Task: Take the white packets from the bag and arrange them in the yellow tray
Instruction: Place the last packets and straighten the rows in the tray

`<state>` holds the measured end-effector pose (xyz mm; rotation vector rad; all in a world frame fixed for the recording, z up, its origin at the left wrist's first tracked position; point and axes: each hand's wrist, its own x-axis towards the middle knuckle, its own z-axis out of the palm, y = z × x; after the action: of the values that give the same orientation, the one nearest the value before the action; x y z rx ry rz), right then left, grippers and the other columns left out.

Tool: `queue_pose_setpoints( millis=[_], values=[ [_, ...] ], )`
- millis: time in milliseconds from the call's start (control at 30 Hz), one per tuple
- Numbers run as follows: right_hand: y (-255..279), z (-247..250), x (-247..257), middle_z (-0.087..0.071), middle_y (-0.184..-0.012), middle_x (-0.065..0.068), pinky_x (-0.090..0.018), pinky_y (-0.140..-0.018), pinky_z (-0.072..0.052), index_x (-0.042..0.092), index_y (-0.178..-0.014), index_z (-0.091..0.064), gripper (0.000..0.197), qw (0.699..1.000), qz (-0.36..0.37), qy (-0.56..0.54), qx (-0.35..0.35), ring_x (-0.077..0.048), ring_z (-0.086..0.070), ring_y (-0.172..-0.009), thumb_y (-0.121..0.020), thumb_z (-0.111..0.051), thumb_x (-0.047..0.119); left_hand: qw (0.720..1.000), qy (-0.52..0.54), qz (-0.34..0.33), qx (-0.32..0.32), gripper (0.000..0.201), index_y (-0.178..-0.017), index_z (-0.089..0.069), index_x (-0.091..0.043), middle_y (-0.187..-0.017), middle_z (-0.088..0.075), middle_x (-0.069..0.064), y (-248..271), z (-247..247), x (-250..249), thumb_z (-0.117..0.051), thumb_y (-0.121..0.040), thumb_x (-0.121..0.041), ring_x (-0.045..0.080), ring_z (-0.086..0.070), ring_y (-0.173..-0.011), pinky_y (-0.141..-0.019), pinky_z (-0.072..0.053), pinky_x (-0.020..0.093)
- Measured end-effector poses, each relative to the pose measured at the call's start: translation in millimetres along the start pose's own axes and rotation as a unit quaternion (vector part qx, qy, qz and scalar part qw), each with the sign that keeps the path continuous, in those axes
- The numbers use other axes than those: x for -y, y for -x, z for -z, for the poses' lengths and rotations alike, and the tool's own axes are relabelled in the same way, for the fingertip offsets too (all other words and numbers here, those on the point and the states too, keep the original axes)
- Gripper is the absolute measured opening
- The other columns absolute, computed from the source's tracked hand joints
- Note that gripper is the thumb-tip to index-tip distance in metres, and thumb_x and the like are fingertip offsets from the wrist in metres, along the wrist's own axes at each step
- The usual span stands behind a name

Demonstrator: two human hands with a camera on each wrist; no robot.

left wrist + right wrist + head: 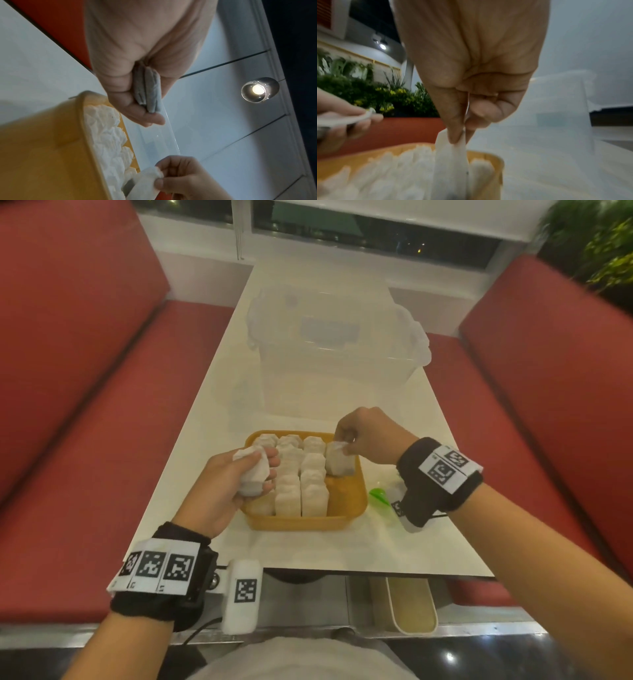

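A yellow tray (349, 501) sits on the white table, with rows of white packets (301, 474) standing on edge across its left and middle. My left hand (236, 474) hovers over the tray's left side and grips a small stack of white packets (255, 470), seen edge-on in the left wrist view (149, 92). My right hand (356, 436) pinches the top of one white packet (337, 460) that stands in the tray's far right column (452, 162). The near right part of the tray floor is bare.
A clear plastic storage box (335, 350) stands on the table just beyond the tray. A green and clear item (380, 496) lies right of the tray, partly behind my right wrist. Red bench seats (102, 405) flank the table on both sides.
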<state>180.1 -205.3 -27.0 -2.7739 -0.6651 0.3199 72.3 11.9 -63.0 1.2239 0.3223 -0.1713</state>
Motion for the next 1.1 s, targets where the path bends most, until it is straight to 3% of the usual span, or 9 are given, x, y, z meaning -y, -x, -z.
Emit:
queue_pose_setpoints(
  millis=[67, 167, 333, 500, 600, 700, 833, 933, 1100],
  values=[
    [-9, -14, -6, -0.065, -0.099, -0.005, -0.023, -0.073, -0.046, 0.012, -0.101, -0.070, 0.021, 0.999, -0.020, 0.025, 0.021, -0.021, -0.059, -0.088, -0.085, -0.062, 0.002, 1.000, -0.002, 0.002, -0.010, 0.023, -0.107, -0.068, -0.004, -0.096, -0.073, 0.007, 2, 7, 2, -0.050, -0.098, -0.015, 0.012, -0.068, -0.077, -0.065, -0.058, 0.022],
    [-16, -25, -10, -0.064, -0.105, -0.006, -0.029, -0.072, -0.050, 0.018, -0.104, -0.065, 0.027, 0.993, -0.044, 0.090, 0.054, -0.024, -0.061, -0.089, -0.084, -0.055, 0.004, 1.000, -0.004, 0.002, -0.015, 0.024, -0.108, -0.068, -0.003, -0.101, -0.072, 0.010, 3, 12, 1, -0.050, -0.098, -0.016, 0.014, -0.068, -0.081, -0.068, -0.059, 0.024],
    [-18, -33, -6, -0.063, -0.103, -0.004, -0.027, -0.067, -0.042, 0.019, -0.110, -0.062, 0.028, 0.976, -0.023, 0.198, 0.091, -0.025, -0.061, -0.087, -0.083, -0.066, 0.026, 1.000, 0.007, 0.006, -0.013, 0.025, -0.111, -0.067, -0.002, -0.100, -0.071, 0.010, 3, 13, -2, -0.049, -0.098, -0.016, 0.015, -0.068, -0.080, -0.069, -0.059, 0.025],
    [-22, -32, -2, -0.062, -0.095, -0.007, -0.027, -0.064, -0.041, 0.014, -0.108, -0.063, 0.022, 0.967, -0.018, 0.247, 0.064, -0.024, -0.054, -0.072, -0.091, -0.048, 0.013, 0.997, 0.058, 0.048, -0.003, 0.025, -0.112, -0.062, 0.002, -0.099, -0.071, 0.014, 1, 13, -2, -0.043, -0.099, -0.008, 0.020, -0.068, -0.080, -0.069, -0.060, 0.027],
    [-24, -33, 3, -0.065, -0.098, -0.007, -0.028, -0.064, -0.044, 0.013, -0.110, -0.064, 0.024, 0.957, -0.007, 0.275, 0.088, -0.024, -0.060, -0.077, -0.092, -0.047, 0.012, 0.994, 0.087, 0.067, 0.010, 0.027, -0.112, -0.061, 0.004, -0.100, -0.069, 0.016, 0, 11, -3, -0.040, -0.097, -0.004, 0.023, -0.067, -0.081, -0.068, -0.060, 0.027],
    [-22, -34, 7, -0.065, -0.096, -0.006, -0.028, -0.064, -0.045, 0.012, -0.109, -0.064, 0.024, 0.949, -0.003, 0.293, 0.116, -0.022, -0.057, -0.072, -0.093, -0.046, 0.013, 0.994, 0.087, 0.069, 0.015, 0.028, -0.114, -0.060, 0.005, -0.105, -0.068, 0.019, -1, 9, -3, -0.039, -0.097, -0.005, 0.025, -0.066, -0.086, -0.066, -0.060, 0.027],
    [-19, -30, 8, -0.060, -0.088, -0.006, -0.028, -0.063, -0.043, 0.013, -0.094, -0.060, 0.014, 0.946, 0.002, 0.303, 0.115, -0.022, -0.053, -0.069, -0.092, -0.046, 0.013, 0.993, 0.089, 0.072, 0.020, 0.029, -0.117, -0.059, 0.005, -0.107, -0.067, 0.019, -1, 8, -2, -0.040, -0.097, -0.006, 0.026, -0.066, -0.087, -0.067, -0.060, 0.027],
    [-21, -31, 7, -0.063, -0.093, -0.007, -0.027, -0.062, -0.043, 0.012, -0.103, -0.061, 0.017, 0.954, 0.011, 0.289, 0.075, -0.022, -0.054, -0.070, -0.092, -0.048, 0.016, 0.992, 0.098, 0.073, 0.023, 0.029, -0.118, -0.056, 0.004, -0.106, -0.067, 0.020, -2, 7, -2, -0.039, -0.096, -0.001, 0.027, -0.066, -0.088, -0.067, -0.060, 0.029],
    [-21, -36, 3, -0.063, -0.101, -0.008, -0.028, -0.066, -0.047, 0.013, -0.110, -0.061, 0.022, 0.960, 0.008, 0.270, 0.079, -0.024, -0.062, -0.081, -0.093, -0.048, 0.014, 0.993, 0.079, 0.071, 0.051, 0.033, -0.122, -0.053, 0.007, -0.115, -0.065, 0.025, -2, 3, -4, -0.034, -0.094, 0.009, 0.028, -0.068, -0.091, -0.069, -0.060, 0.028]
  ],
)
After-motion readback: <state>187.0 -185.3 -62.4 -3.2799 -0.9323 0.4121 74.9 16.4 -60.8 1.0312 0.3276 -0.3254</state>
